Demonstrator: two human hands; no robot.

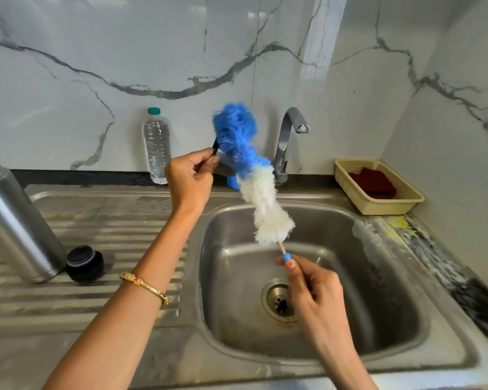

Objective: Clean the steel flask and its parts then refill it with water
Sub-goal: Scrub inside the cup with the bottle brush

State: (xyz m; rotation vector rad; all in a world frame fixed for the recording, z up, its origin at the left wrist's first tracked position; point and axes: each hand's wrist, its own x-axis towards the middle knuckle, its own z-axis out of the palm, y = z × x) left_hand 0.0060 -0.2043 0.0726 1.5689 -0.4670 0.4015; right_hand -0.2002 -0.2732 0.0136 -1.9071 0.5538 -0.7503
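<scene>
Two hands of yours are up over the sink [406, 327], and the flask's parts are spread from left to right. At the far left the steel flask [14, 220] stands on the ribbed drainboard [102, 229], leaning in the wide view, with its mouth out of frame. Just beside its base sits the black stopper [85, 264] on the same drainboard. Behind, against the marble wall, a clear water bottle [157, 147] with a green cap stands on the counter [434, 249].

Your left hand [190, 178] has its grip curled round the small steel cup [226, 164], thumb on its side, held above the sink's back edge. The blue-and-white bottle brush [254, 178] lies across the cup, its blue end touching the cup's mouth. Your right hand [312, 285] pinches the brush's thin handle over the basin, near the drain [279, 301]. The tap [289, 136] stands behind the brush; whether water runs, you cannot tell. At the right a cream basket [406, 197] holds a dark red cloth [373, 182].
</scene>
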